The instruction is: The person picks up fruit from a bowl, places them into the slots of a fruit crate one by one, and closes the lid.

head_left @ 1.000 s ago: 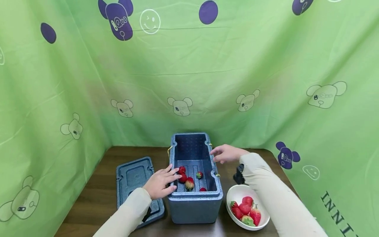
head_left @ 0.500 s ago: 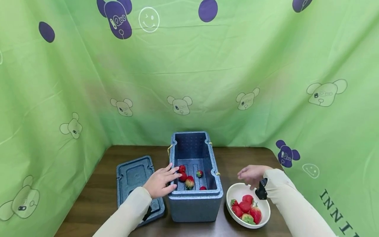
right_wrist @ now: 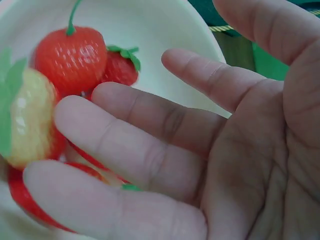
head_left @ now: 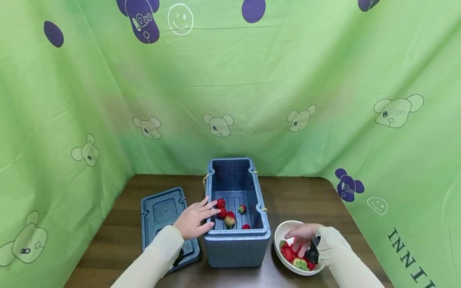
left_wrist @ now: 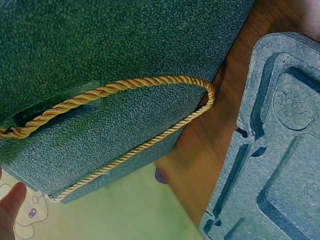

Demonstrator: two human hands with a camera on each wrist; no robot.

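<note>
Green cloth [head_left: 252,60], printed with pale and purple bear faces, across the upper frame and down both sides; below it, a dark wood-grain table [head_left: 111,240]. At lower centre, a deep blue foam box [head_left: 235,252], uncovered, with yellow twisted rope [left_wrist: 165,80] looped along its side in the left wrist view. On its floor, toward the near end, red strawberries [head_left: 229,221]: three grouped by the left wall, one to their right, another partly hidden by the near rim. Across the left rim, the left hand [head_left: 194,220], fingers extended and spread, grasping nothing, tips beside the grouped fruit; impossible to tell whether touching it. Left of the box, flat on the table and partly behind the left sleeve [head_left: 147,260], a matching blue lid [head_left: 163,212]. At lower right, a white bowl [head_left: 282,230] with more red fruit [head_left: 287,254]. Over it, the right hand [head_left: 304,236], reaching down with fingers apart and loosely extended, palm free of any object; contact with fruit unclear. In the right wrist view, beyond the fingertips, a glossy red fruit with a thin green stem [right_wrist: 72,60] and a yellowish-red one with green leaves [right_wrist: 37,117]
</note>
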